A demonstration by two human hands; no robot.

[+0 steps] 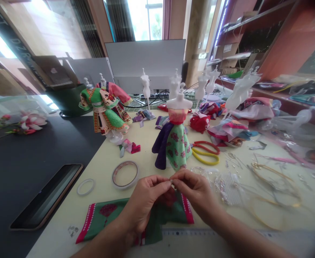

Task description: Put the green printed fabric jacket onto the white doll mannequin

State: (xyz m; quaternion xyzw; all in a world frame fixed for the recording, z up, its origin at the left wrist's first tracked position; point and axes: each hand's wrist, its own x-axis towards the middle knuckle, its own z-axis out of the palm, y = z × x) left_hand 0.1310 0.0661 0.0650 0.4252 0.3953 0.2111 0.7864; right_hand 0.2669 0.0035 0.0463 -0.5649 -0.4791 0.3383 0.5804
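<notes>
L hand & R hand pinch tiny item between fingertips, raised off green fabric w/ pink trim on bench for fine control.

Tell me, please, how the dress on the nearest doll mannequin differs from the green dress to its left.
The nearest dress has a mint-green floral skirt with a dark purple panel, while the green dress is bright green with cream and red patterned bands. The nearest dress stands in front, the green dress further back. Both are on white mannequins.
</notes>
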